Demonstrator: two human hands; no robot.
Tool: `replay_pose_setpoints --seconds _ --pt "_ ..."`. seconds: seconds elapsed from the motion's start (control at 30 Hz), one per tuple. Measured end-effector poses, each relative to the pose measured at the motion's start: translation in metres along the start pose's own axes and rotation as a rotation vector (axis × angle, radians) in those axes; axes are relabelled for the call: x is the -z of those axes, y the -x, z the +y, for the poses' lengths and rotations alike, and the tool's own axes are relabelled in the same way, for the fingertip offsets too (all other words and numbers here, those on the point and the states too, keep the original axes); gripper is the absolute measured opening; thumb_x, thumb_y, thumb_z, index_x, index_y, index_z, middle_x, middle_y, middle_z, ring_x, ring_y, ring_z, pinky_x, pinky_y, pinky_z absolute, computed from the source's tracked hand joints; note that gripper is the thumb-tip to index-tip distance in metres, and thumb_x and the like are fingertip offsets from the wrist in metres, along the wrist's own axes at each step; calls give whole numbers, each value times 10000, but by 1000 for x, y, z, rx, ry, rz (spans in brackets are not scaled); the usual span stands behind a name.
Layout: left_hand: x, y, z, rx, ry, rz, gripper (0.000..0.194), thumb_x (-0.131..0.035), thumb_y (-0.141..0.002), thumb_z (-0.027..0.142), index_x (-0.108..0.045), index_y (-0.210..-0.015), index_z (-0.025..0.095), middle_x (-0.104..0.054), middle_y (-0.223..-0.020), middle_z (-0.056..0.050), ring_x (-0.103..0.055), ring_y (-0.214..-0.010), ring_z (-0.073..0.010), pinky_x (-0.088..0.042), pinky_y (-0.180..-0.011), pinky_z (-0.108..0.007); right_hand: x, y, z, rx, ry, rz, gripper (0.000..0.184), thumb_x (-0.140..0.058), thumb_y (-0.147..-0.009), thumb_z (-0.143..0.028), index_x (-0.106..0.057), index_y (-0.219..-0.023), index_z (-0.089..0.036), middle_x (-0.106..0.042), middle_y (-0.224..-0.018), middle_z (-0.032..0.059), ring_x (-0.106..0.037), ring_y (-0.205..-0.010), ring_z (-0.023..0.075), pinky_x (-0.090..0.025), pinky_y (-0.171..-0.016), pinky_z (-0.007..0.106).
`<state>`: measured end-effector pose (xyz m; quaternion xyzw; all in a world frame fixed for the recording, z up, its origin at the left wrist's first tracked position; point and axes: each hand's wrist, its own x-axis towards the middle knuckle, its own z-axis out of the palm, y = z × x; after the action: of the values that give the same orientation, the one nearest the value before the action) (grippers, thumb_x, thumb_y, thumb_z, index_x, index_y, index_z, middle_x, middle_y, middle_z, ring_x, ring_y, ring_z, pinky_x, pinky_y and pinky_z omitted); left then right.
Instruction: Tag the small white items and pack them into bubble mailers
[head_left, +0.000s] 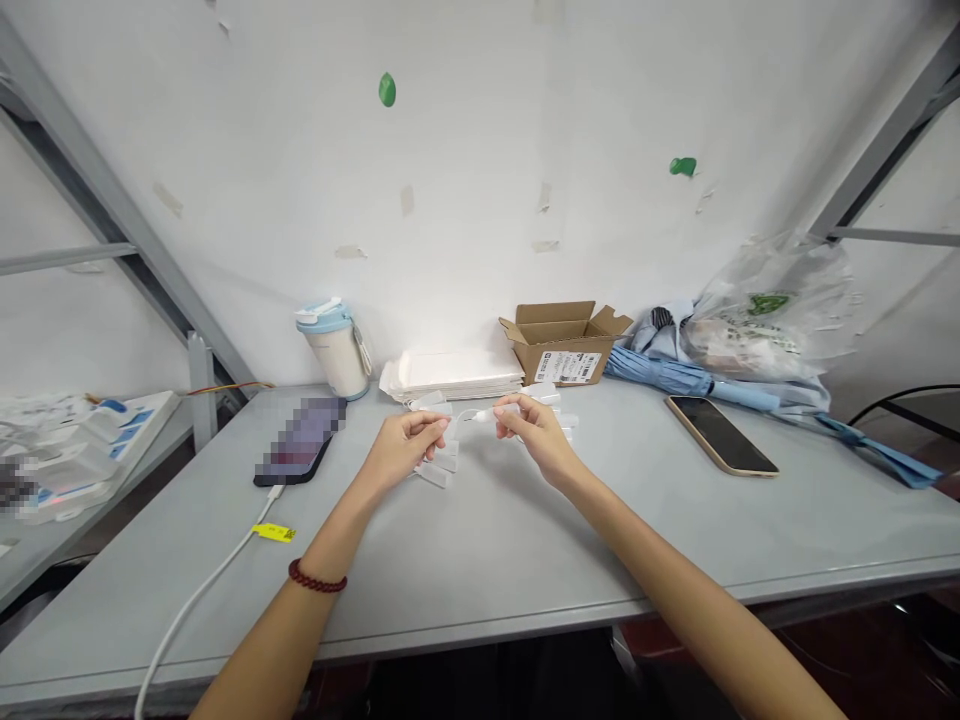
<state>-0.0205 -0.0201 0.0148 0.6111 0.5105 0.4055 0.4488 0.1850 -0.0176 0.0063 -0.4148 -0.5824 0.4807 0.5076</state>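
My left hand (409,447) is closed in a pinch near the middle of the table; whatever sits between its fingertips is too small to make out. Thumb and fingers of my right hand (536,432) grip a small white piece with a narrow tip (484,416). From that tip a thin curved strand (466,414) reaches toward my left fingertips. Several small translucent plastic pieces (433,474) lie under and beside my left hand. More translucent pieces (544,391) rest behind and beside my right hand, partly covered by it.
Behind the hands are a stack of white sheets or envelopes (457,373) and an open cardboard box (562,345). A tumbler (341,355) and a phone (304,440) on a white cable (217,577) stand left. Right are another phone (720,435), a blue umbrella (660,375) and a plastic bag (780,310).
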Motion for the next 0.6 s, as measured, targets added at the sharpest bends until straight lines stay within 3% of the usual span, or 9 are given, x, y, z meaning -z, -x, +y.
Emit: replay_pose_setpoints --seconds 0.2,0.6 --pt "-2 3 3 34 53 -130 337 -647 -720 446 -670 -827 128 -576 -657 -11 -462 -507 -84 -312 -432 -202 -4 4 -7 -13 -51 -19 232 -618 -741 -403 -586 -825 -190 -562 -586 -31 -519 -632 129 -382 -680 277" --pt "-2 3 -2 127 339 -125 284 -704 -718 412 -684 -816 146 -533 -676 13 -427 -523 -47 -307 -466 -180 -6 8 -12 -12 -47 -64 220 -624 -743 -392 -591 -828 -192 -583 -608 -25 -546 -657 136 -397 -704 291"
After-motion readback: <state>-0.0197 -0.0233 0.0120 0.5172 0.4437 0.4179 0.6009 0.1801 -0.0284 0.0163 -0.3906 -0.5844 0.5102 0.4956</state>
